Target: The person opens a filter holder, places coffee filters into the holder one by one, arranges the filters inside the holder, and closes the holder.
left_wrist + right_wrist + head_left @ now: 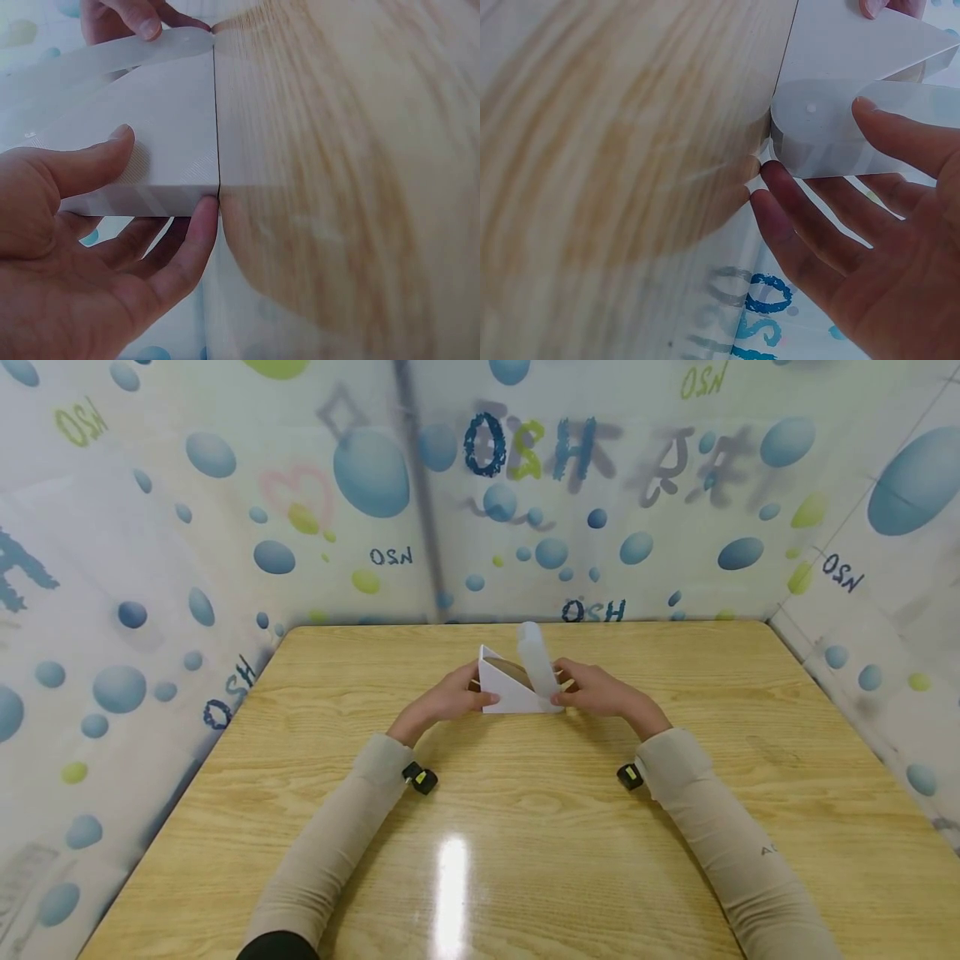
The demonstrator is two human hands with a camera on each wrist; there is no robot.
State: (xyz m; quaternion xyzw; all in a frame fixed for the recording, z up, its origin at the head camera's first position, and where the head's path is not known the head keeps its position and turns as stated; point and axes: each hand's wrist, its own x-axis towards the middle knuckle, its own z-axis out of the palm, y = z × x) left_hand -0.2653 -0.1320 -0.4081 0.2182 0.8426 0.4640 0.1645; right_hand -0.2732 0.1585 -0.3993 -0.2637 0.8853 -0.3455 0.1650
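A white box (pixel 513 696) with a slanted top edge stands upright on the wooden table. At its right end a translucent lid (pixel 535 658) with a rounded end is swung up and leans slightly left. The left hand (pixel 453 692) grips the box's left end, its thumb (pixel 112 154) on the near face and the other fingers round the end and behind. At the opposite end the right hand (pixel 596 687) holds the lower part of the lid and box, thumb (pixel 900 127) on the near side. Something brown shows inside the box; the rest of its inside is hidden.
The wooden table (pixel 510 793) spreads around the box, with a bright reflection near its front. A patterned curtain (pixel 465 535) hangs behind the far table edge and along both sides. Black wrist cameras (pixel 420 778) sit at both cuffs.
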